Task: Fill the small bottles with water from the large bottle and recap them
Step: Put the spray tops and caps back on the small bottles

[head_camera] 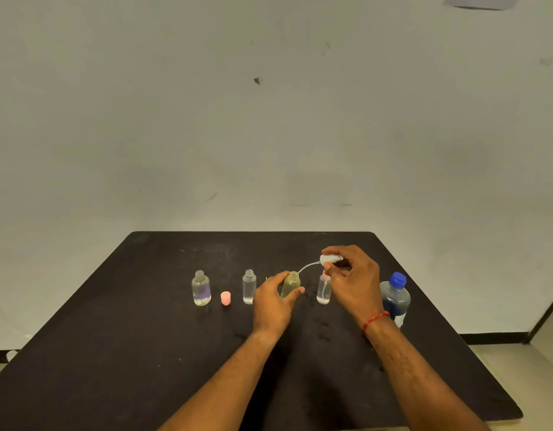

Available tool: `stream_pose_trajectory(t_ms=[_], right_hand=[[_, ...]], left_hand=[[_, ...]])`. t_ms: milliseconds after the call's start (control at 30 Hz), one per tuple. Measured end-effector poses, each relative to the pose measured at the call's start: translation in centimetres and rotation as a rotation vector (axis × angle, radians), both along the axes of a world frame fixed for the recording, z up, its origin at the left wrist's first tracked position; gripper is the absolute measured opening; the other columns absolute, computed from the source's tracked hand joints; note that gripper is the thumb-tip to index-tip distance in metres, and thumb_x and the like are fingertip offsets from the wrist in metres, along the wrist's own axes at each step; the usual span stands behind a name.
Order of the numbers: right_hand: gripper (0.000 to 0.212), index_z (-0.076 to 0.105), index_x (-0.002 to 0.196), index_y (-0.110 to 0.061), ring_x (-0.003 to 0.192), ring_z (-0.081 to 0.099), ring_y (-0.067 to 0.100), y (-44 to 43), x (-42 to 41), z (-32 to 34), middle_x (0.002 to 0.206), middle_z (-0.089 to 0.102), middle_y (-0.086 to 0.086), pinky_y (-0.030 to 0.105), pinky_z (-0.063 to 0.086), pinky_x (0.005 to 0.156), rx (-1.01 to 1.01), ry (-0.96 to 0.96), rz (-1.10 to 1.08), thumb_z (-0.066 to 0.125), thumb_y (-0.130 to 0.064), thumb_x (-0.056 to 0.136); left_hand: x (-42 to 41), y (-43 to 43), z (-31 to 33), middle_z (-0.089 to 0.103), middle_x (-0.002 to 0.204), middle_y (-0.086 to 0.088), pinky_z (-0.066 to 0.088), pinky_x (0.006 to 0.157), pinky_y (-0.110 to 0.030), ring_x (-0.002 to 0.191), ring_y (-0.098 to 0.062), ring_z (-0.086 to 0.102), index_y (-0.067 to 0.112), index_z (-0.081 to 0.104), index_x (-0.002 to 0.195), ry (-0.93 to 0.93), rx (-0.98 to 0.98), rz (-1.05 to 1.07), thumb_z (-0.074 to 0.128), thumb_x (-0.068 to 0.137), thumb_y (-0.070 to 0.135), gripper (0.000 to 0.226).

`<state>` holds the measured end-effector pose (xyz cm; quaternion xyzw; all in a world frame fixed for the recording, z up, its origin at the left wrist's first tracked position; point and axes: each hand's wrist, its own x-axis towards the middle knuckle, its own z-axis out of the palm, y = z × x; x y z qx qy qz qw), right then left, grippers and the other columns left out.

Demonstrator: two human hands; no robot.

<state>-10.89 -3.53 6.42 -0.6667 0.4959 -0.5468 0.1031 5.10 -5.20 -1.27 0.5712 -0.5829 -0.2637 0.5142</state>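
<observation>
**Spray top held over the yellow-tinted bottle**

The left hand (273,301) grips the yellow-tinted bottle (290,284), which stands upright on the black table (113,353) with its mouth open. The thumb lies along the bottle's left side and the fingers curl round its near and right side. The left forearm runs up from the bottom edge, with the wrist nearly straight.

Above and to the right of that bottle, the right hand (353,281) pinches a white spray top (329,259) between thumb and curled fingertips. The wrist is bent so the knuckles face up, and a red thread (374,320) is tied round it. A thin clear tube (306,267) curves from the spray top down to the bottle's mouth.

Just right of the yellow-tinted bottle stands a small bottle with a pink top (324,289), partly hidden behind the right hand. Farther right, behind the right wrist, the large bottle (395,298) stands upright with its blue cap (397,279) on.

Left of the yellow-tinted bottle, just past the left hand, stands an uncapped clear bottle (249,287). Then comes a loose pink cap (225,298) lying on the table, and farthest left another uncapped bottle with a purple patch (201,289). Both clear bottles hold clear liquid.
</observation>
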Motion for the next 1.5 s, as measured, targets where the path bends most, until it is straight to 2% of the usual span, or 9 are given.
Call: stream_pose_trajectory(t_ms=[233,400,500,667,1000,1233,1367,1433,1500], right_hand=[[0.028,0.070,0.104,-0.021,0.094,0.065,0.010,0.7,0.1,0.2,0.101,0.067,-0.003,0.019,0.055,0.083,-0.024,0.004,-0.002,0.074,-0.004,0.082],[0.027,0.071,0.099,-0.023,0.092,0.063,0.005,1.0,0.6,0.3,0.100,0.066,-0.006,0.009,0.050,0.077,0.071,0.088,0.049,0.074,-0.004,0.081],[0.028,0.069,0.099,-0.026,0.090,0.061,0.003,0.9,1.3,0.3,0.101,0.063,-0.009,0.006,0.047,0.074,0.154,0.195,0.090,0.073,-0.004,0.082],[0.032,0.063,0.107,-0.024,0.088,0.059,0.004,0.6,2.2,0.4,0.102,0.061,-0.009,0.010,0.046,0.074,0.263,0.274,0.143,0.068,-0.003,0.083],[0.020,0.066,0.103,-0.021,0.089,0.059,0.005,0.1,2.9,-0.2,0.098,0.063,-0.008,0.011,0.046,0.075,0.336,0.165,0.143,0.070,-0.013,0.085],[0.021,0.063,0.086,-0.023,0.073,0.062,0.010,0.2,3.4,-0.4,0.079,0.064,-0.008,0.023,0.057,0.066,0.335,0.157,0.039,0.079,-0.034,0.078],[0.041,0.058,0.111,-0.028,0.089,0.063,0.007,0.1,3.2,-0.4,0.097,0.062,-0.013,0.024,0.059,0.074,0.353,0.088,0.117,0.080,-0.037,0.077],[0.053,0.051,0.128,-0.031,0.099,0.063,0.004,0.1,3.1,-0.3,0.108,0.063,-0.014,0.020,0.056,0.080,0.345,0.045,0.209,0.076,-0.021,0.082],[0.054,0.053,0.128,-0.031,0.098,0.065,0.002,0.2,3.1,-0.4,0.107,0.069,-0.012,0.014,0.054,0.078,0.346,-0.015,0.251,0.071,-0.005,0.084]], left_hand=[[0.1,0.6,0.0,0.067,0.117,0.012,0.043,0.086,-0.006,0.103,0.000,0.059,0.019,0.066,0.128,-0.009,0.003,0.000,0.080,0.084,0.029,0.048],[-0.3,1.6,0.5,0.060,0.095,0.028,0.042,0.075,0.000,0.090,0.014,0.058,0.025,0.069,0.116,0.033,-0.031,-0.028,0.081,0.083,0.024,0.035],[-0.7,2.0,0.5,0.066,0.093,0.022,0.051,0.079,-0.012,0.094,0.013,0.060,0.030,0.069,0.109,0.048,-0.067,-0.061,0.081,0.083,0.026,0.029],[-1.3,2.3,0.4,0.072,0.099,0.013,0.060,0.079,-0.030,0.090,-0.006,0.070,0.027,0.071,0.116,0.085,-0.081,-0.078,0.079,0.085,0.031,0.033],[-0.8,2.7,0.9,0.071,0.095,0.012,0.048,0.073,-0.010,0.091,0.003,0.063,0.032,0.072,0.114,0.061,-0.111,-0.068,0.079,0.086,0.028,0.030],[-0.8,3.1,1.4,0.065,0.090,0.027,0.051,0.073,-0.011,0.092,0.009,0.063,0.035,0.071,0.105,0.078,-0.113,-0.057,0.078,0.086,0.020,0.025],[-0.8,3.3,1.7,0.063,0.087,0.027,0.050,0.069,-0.009,0.085,0.012,0.063,0.033,0.070,0.103,0.115,-0.121,-0.066,0.077,0.087,0.018,0.023],[-0.8,3.4,1.9,0.065,0.086,0.023,0.049,0.067,-0.010,0.085,0.013,0.062,0.031,0.069,0.106,0.119,-0.135,-0.076,0.077,0.088,0.020,0.022],[-0.8,3.3,2.1,0.066,0.088,0.021,0.049,0.070,-0.011,0.088,0.011,0.062,0.033,0.069,0.109,0.110,-0.139,-0.083,0.076,0.088,0.024,0.024]])
